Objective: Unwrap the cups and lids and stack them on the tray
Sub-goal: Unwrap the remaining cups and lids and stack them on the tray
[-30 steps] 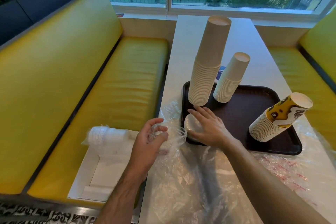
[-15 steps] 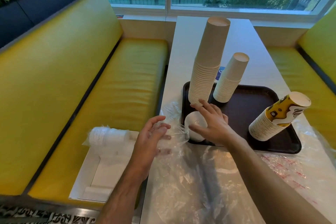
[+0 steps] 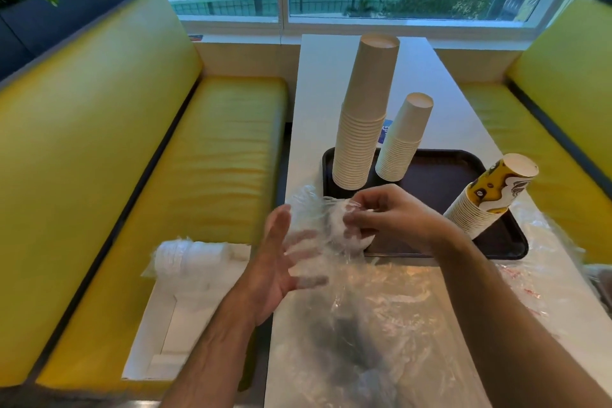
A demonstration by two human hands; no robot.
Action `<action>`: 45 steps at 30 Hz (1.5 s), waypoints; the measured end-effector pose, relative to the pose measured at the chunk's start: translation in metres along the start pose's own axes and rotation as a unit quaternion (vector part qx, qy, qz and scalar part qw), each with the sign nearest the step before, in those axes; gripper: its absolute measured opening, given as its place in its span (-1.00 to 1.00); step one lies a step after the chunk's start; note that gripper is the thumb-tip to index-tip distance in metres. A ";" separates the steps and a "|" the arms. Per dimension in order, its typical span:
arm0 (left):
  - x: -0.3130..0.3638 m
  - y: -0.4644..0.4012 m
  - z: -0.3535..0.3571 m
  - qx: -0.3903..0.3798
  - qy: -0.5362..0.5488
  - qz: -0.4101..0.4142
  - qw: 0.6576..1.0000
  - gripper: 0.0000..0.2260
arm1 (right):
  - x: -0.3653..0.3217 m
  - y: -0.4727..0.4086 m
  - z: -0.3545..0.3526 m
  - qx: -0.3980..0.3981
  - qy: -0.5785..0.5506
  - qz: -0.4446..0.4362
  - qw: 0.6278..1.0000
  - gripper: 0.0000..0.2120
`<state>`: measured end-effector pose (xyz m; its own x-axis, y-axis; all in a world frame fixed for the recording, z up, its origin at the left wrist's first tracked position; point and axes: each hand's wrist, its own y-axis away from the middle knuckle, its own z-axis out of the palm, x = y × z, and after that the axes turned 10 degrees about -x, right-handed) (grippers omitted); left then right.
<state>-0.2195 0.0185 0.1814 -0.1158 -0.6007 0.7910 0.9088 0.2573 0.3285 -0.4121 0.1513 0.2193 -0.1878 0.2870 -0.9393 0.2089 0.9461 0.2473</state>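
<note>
Head view, looking down over both forearms. Right hand [image 3: 390,219] pinching clear plastic wrap [image 3: 331,242] at the near-left corner of the dark tray [image 3: 496,242], fingers curled on the film over a small white stack of lids [image 3: 351,235] lying just under and left of the fingertips. Left hand [image 3: 281,262] hanging spread beside the wrap, fingers straight and blurred, gripping nothing, partly veiled by the film. Beyond the right hand, standing upturned on the tray: tall cup stack [image 3: 364,116] and shorter cup stack [image 3: 404,139], both unwrapped; to its right, printed cup stack [image 3: 490,199] leaning at the tray's near-right corner. Left of the left hand, still-wrapped lid bundle [image 3: 188,258] resting on a white box [image 3: 185,318] on the yellow bench. Step in hand, judged: stripping film off the lids. Next move likely calling for bracing the lids with the left hand while drawing the film clear, then seating the lids flat on the tray.
</note>
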 end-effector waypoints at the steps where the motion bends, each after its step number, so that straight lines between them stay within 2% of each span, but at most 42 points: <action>1: -0.005 0.003 -0.003 -0.012 -0.018 -0.001 1.000 0.07 | 0.000 0.002 0.000 0.028 -0.022 -0.006 0.999 -0.76; 6: -0.022 0.015 -0.006 -0.048 -0.097 0.013 0.994 -0.09 | -0.004 0.008 0.007 0.149 -0.057 -0.022 0.987 -0.70; 9: -0.019 0.017 -0.005 -0.064 -0.146 0.053 0.986 -0.30 | -0.006 0.012 0.008 0.226 -0.056 -0.029 0.972 -0.68; 11: -0.015 0.018 -0.004 -0.094 -0.178 0.066 0.977 -0.45 | -0.008 0.016 0.008 0.238 -0.089 -0.040 0.966 -0.57; 14: -0.011 0.016 0.001 -0.098 -0.188 0.079 0.974 -0.44 | -0.004 0.031 0.008 0.190 -0.186 -0.047 0.963 -0.40; 17: -0.008 0.012 0.007 -0.090 -0.162 0.101 0.978 -0.34 | 0.002 0.052 0.017 0.110 -0.217 -0.026 0.970 -0.40; 19: -0.008 0.010 0.013 -0.089 -0.173 0.106 0.975 -0.34 | 0.008 0.065 0.021 0.079 -0.223 -0.013 0.971 -0.32; 24: -0.013 0.009 0.026 -0.068 -0.204 0.104 0.971 -0.33 | 0.012 0.087 0.023 0.089 -0.223 -0.034 0.970 -0.28; 29: -0.020 0.014 0.052 -0.067 -0.188 0.104 0.974 -0.35 | 0.020 0.116 0.017 0.104 -0.124 -0.037 0.986 -0.09; 32: -0.029 0.020 0.062 -0.089 -0.143 0.090 0.982 -0.10 | 0.027 0.137 0.005 0.101 -0.131 -0.041 0.985 -0.12; 36: -0.047 0.027 0.079 -0.118 -0.143 0.079 0.980 0.03 | 0.047 0.180 -0.020 0.066 -0.144 -0.036 0.987 -0.22; 40: -0.069 0.032 0.102 -0.173 -0.170 0.051 0.969 0.02 | 0.071 0.212 -0.042 -0.040 -0.196 -0.027 0.979 -0.24; 45: -0.094 0.032 0.128 -0.213 -0.194 0.030 0.957 0.04 | 0.087 0.213 -0.051 -0.047 -0.236 -0.064 0.968 -0.46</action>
<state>-0.2303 0.1797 0.1837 -0.1240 -0.2470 0.9610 0.9898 -0.0991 0.1022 -0.4332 0.3852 0.2021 0.2585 0.0865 -0.9621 0.1197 0.9854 0.1208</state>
